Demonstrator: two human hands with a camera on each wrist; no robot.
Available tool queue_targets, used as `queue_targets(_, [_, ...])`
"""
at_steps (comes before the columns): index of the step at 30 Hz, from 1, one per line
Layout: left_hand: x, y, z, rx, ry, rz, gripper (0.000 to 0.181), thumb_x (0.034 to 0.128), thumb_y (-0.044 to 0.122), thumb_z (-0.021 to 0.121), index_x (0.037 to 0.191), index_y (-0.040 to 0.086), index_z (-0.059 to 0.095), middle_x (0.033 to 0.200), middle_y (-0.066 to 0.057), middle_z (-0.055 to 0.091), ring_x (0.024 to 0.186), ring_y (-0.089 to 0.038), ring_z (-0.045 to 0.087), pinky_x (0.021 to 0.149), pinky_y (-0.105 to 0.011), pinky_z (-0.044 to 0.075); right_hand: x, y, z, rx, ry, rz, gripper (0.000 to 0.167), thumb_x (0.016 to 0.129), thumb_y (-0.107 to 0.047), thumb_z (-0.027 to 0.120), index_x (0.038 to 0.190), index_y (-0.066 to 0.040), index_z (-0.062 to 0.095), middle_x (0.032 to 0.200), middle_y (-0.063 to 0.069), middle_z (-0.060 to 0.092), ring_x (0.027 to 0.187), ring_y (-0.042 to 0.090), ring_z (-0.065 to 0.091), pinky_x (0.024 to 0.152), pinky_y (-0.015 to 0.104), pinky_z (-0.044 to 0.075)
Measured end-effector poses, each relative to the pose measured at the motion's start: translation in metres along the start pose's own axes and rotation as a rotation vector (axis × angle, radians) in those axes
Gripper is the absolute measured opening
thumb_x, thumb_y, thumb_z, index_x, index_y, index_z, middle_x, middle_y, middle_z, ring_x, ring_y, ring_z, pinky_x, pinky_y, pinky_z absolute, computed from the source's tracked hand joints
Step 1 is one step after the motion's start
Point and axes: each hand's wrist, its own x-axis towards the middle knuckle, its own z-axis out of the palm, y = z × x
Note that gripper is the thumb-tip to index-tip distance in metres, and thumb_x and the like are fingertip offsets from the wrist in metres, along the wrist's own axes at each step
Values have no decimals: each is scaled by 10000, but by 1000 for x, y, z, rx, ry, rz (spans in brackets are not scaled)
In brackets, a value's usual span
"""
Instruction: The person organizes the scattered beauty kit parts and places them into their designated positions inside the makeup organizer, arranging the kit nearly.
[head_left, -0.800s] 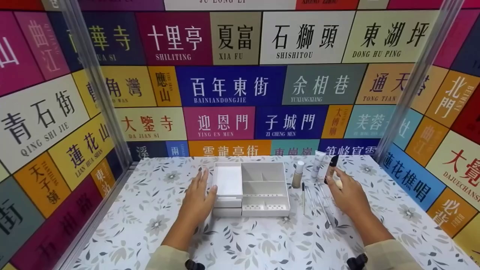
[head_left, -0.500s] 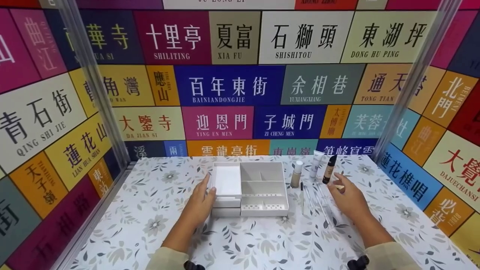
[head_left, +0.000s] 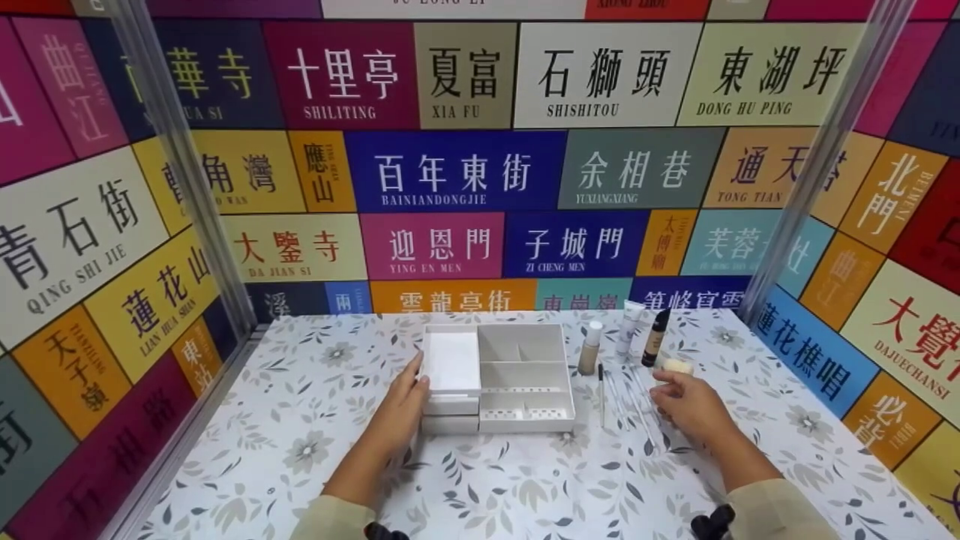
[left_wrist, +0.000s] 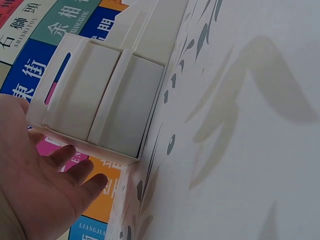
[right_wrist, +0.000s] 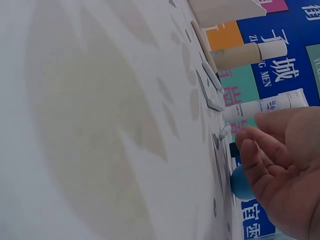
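Note:
My left hand [head_left: 396, 420] lies along the left side of a white compartment organizer [head_left: 451, 405], fingers extended. In the left wrist view that hand [left_wrist: 50, 190] has its palm beside the organizer's drawers [left_wrist: 82, 90]. The right hand [head_left: 694, 409] hovers with loosely bent fingers and nothing gripped, just in front of a round cream item [head_left: 679, 366]. A black-capped tan tube [head_left: 654, 346] stands behind it. In the right wrist view, thumb and fingers of the hand [right_wrist: 287, 167] are near each other, with a blue round object [right_wrist: 241, 182] partly behind them.
A frosted bottle with white cap [head_left: 590, 349] and a white tube [head_left: 628, 334] stand right of the organizer. A dark thin stick [head_left: 601, 397] and several clear slender items [head_left: 646, 412] lie in front of them. Lettered panels [head_left: 461, 169] surround the leaf-patterned table [head_left: 480, 487].
My right hand has let go of the black-capped tube, which now stands alone, and has drawn back towards me. The left hand remains at the organizer's side.

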Motion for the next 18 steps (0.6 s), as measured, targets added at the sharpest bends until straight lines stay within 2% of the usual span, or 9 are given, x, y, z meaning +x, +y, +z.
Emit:
queue_targets(7, [0,0,3,-47,23,-21,600,1120,476,398,1699,423,250,1815,-82,170,1691,-382,118,1337,-696,74,6,11,0,-33,-54,86,630,1000,-195,755,1553,-8,518,1370,209,714,1039,187,728,851,308,617])
queue_targets(10, [2,0,4,-99,20,-21,615,1119,455,409,1708,383,248,1818,-86,155,1693,-379,103,1343,-683,69,7,13,1,-52,-53,88,685,952,-223,814,1537,-1,534,1388,217,711,1138,278,735,947,393,626])
queue_targets(14, [3,0,6,-188,11,-23,625,1118,425,428,1712,357,247,1822,-81,134,1698,-366,75,1352,-658,69,8,13,3,-83,-46,76,731,905,-261,867,1514,2,559,1402,214,710,1302,413,667,1108,540,545])
queue_targets(18, [1,-1,6,-213,7,-21,617,1119,424,438,1707,367,259,1819,-98,143,1694,-385,83,1347,-666,88,8,12,4,-102,-44,80,729,885,-270,883,1491,3,584,1407,203,712,1367,460,616,1165,615,476])
